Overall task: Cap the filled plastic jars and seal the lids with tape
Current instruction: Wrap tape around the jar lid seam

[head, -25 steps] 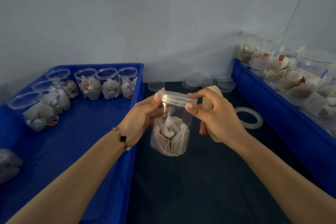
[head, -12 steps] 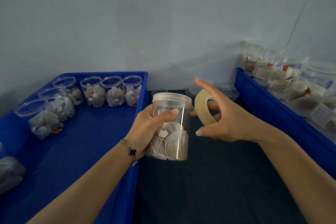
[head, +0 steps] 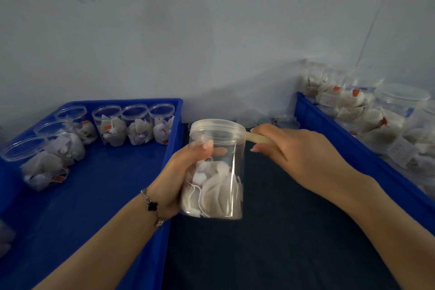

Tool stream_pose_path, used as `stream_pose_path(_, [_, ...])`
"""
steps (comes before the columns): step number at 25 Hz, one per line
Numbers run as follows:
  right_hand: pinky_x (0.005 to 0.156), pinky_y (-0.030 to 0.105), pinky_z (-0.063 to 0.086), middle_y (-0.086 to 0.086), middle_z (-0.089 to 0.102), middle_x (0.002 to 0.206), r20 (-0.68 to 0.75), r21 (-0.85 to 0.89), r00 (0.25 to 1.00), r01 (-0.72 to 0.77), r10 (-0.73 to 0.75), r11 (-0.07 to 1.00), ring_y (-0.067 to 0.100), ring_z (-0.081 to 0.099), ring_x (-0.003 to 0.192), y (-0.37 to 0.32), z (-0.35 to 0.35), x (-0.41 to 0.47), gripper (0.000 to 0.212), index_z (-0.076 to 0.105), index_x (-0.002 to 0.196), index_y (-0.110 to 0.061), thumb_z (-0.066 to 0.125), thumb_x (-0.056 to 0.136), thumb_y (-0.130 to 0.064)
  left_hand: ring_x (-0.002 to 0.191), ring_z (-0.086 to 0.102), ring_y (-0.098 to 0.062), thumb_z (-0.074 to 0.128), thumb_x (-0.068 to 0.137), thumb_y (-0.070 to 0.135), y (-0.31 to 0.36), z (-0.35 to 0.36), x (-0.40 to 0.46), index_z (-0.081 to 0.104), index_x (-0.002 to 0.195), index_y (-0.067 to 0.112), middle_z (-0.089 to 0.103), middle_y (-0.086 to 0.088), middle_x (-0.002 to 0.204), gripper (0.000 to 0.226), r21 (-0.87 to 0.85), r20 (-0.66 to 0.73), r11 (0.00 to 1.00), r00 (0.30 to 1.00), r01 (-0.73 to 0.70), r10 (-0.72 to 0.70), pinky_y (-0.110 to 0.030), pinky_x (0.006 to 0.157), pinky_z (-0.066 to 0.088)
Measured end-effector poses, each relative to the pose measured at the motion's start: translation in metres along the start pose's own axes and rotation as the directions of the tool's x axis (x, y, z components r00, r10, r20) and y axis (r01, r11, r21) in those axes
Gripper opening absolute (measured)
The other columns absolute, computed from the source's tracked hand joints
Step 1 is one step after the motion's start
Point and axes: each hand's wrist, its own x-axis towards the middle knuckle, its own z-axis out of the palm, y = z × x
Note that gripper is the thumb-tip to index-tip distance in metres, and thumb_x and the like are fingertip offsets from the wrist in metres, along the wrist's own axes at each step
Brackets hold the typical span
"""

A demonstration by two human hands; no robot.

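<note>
My left hand (head: pixel 175 176) grips a clear plastic jar (head: pixel 215 172) of white tea bags from its left side, upright above the dark table. A clear lid (head: pixel 217 128) sits on the jar. My right hand (head: pixel 292 150) holds a beige tape roll (head: pixel 257 138) edge-on, with its near end against the right side of the lid's rim. Most of the roll is hidden under my fingers.
A blue tray (head: pixel 94 183) on the left holds several open filled jars (head: pixel 136 125). A second blue tray (head: pixel 329 129) on the right holds several capped jars (head: pixel 400 106). Loose clear lids (head: pixel 270 116) lie by the wall behind the jar.
My right hand turned the tape roll flat and brought it against the lid's rim. My left hand moved its grip down onto the jar's body and the jar came closer.
</note>
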Motion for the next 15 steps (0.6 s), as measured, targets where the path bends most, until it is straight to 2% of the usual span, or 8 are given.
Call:
stream_pose_path(2, [0.059, 0.031, 0.049, -0.010, 0.063, 0.086, 0.040, -0.029, 0.999, -0.019, 0.020, 0.999, 0.008, 0.059, 0.070, -0.004, 0.003, 0.001, 0.066, 0.048, 0.121, -0.031, 0.004, 0.083, -0.063, 0.086, 0.068, -0.030, 0.073, 0.055, 0.046, 0.001, 0.001, -0.002, 0.076, 0.093, 0.020, 0.069, -0.018, 0.099, 0.046, -0.055, 0.046, 0.998, 0.999, 0.000, 0.003, -0.043, 0.078, 0.057])
stream_pose_path(5, [0.052, 0.029, 0.038, -0.007, 0.060, 0.095, 0.071, -0.143, 0.997, -0.026, 0.037, 0.989, 0.014, 0.059, 0.075, -0.004, 0.013, 0.006, 0.066, 0.039, 0.123, -0.030, -0.005, 0.083, -0.059, 0.083, 0.068, -0.029, 0.085, 0.045, 0.045, 0.000, -0.001, -0.001, 0.076, 0.093, 0.018, 0.068, -0.019, 0.097, 0.056, -0.104, 0.086, 0.995, 0.996, 0.001, 0.008, -0.042, 0.075, 0.058])
stream_pose_path(7, [0.046, 0.024, 0.031, -0.007, 0.060, 0.101, 0.057, -0.224, 0.998, -0.019, 0.033, 0.974, 0.016, 0.060, 0.075, -0.002, 0.017, 0.010, 0.051, 0.036, 0.124, -0.027, 0.005, 0.092, -0.054, 0.079, 0.069, -0.029, 0.090, 0.036, 0.048, 0.001, -0.001, -0.002, 0.076, 0.094, 0.017, 0.069, -0.020, 0.095, 0.067, -0.117, 0.128, 0.993, 0.992, 0.006, 0.009, -0.041, 0.068, 0.058])
stream_pose_path(9, [0.048, 0.029, 0.041, -0.005, 0.060, 0.098, 0.122, -0.298, 0.991, -0.023, 0.062, 0.954, 0.019, 0.062, 0.072, -0.002, 0.022, 0.012, 0.030, 0.032, 0.125, -0.024, 0.029, 0.100, -0.041, 0.075, 0.070, -0.026, 0.090, 0.035, 0.049, 0.004, 0.002, -0.005, 0.076, 0.091, 0.019, 0.071, -0.016, 0.089, 0.066, -0.100, 0.166, 0.995, 0.986, -0.011, 0.027, -0.035, 0.062, 0.057])
stream_pose_path(10, [0.049, 0.032, 0.045, -0.003, 0.059, 0.094, 0.155, -0.322, 0.984, -0.032, 0.086, 0.946, 0.021, 0.062, 0.070, -0.004, 0.026, 0.014, 0.029, 0.030, 0.125, -0.022, 0.038, 0.100, -0.034, 0.074, 0.070, -0.024, 0.090, 0.035, 0.051, 0.003, 0.003, -0.007, 0.076, 0.089, 0.021, 0.072, -0.013, 0.087, 0.063, -0.068, 0.176, 0.997, 0.984, -0.027, 0.038, -0.033, 0.062, 0.057])
stream_pose_path(12, [0.049, 0.032, 0.039, 0.000, 0.058, 0.087, 0.180, -0.317, 0.969, -0.103, 0.167, 0.943, 0.023, 0.061, 0.068, -0.009, 0.036, 0.018, 0.032, 0.029, 0.125, -0.017, 0.044, 0.097, -0.024, 0.076, 0.070, -0.020, 0.086, 0.046, 0.052, 0.002, 0.007, -0.004, 0.076, 0.087, 0.025, 0.072, -0.010, 0.087, 0.050, 0.038, 0.140, 0.998, 0.989, -0.049, 0.043, -0.030, 0.063, 0.057])
stream_pose_path(14, [0.049, 0.031, 0.032, 0.002, 0.056, 0.086, 0.171, -0.282, 0.945, -0.224, 0.279, 0.933, 0.022, 0.055, 0.065, -0.015, 0.047, 0.022, 0.046, 0.025, 0.133, -0.012, 0.048, 0.094, -0.019, 0.075, 0.071, -0.015, 0.073, 0.074, 0.035, 0.000, 0.010, 0.001, 0.072, 0.091, 0.016, 0.069, -0.012, 0.089, 0.026, 0.112, 0.031, 0.990, 0.996, -0.082, 0.079, -0.024, 0.063, 0.056])
stream_pose_path(15, [0.049, 0.029, 0.030, 0.003, 0.056, 0.089, 0.162, -0.268, 0.927, -0.290, 0.340, 0.919, 0.020, 0.050, 0.063, -0.016, 0.053, 0.022, 0.059, 0.017, 0.141, -0.011, 0.050, 0.093, -0.018, 0.079, 0.070, -0.013, 0.068, 0.080, 0.027, -0.003, 0.009, 0.003, 0.065, 0.099, 0.011, 0.066, -0.014, 0.095, 0.026, 0.149, -0.026, 0.986, 0.996, -0.077, 0.081, -0.024, 0.066, 0.056])
